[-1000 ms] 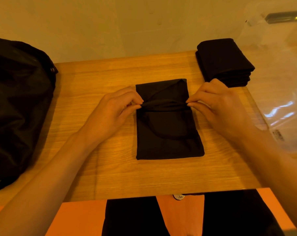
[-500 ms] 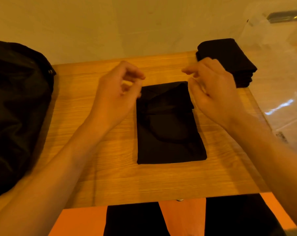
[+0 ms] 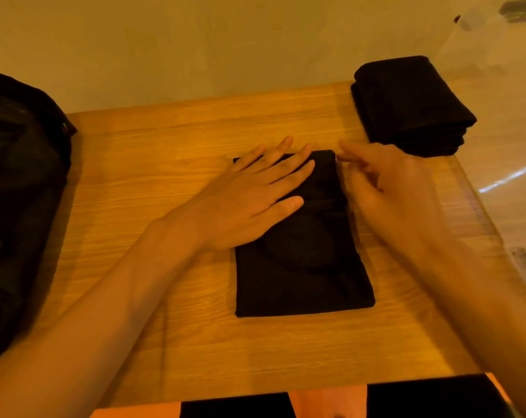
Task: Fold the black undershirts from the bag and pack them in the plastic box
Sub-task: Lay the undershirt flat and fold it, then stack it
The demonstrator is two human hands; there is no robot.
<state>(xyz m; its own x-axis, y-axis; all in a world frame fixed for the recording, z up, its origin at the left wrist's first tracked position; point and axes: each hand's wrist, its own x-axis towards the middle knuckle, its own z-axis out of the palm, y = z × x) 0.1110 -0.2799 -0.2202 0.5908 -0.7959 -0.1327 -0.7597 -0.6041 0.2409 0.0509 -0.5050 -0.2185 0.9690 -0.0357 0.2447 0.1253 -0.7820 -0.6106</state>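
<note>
A black undershirt [image 3: 304, 267], folded into a narrow rectangle, lies in the middle of the wooden table [image 3: 171, 146]. My left hand [image 3: 249, 200] presses flat on its upper left part with straight fingers. My right hand [image 3: 388, 194], blurred by motion, is at the undershirt's right edge with fingers extended, holding nothing I can see. A stack of folded black undershirts [image 3: 409, 104] sits at the table's far right corner. The black bag [image 3: 17, 200] lies at the left edge. The clear plastic box [image 3: 503, 116] is at the right.
A pale wall runs close behind the table. The table's near edge is just above my lap. A label [image 3: 524, 260] shows through the plastic at the right.
Both hands, raised above the undershirt half a second ago, have come down. The left hand now lies flat on the upper fold; the right hand moved to the right edge.
</note>
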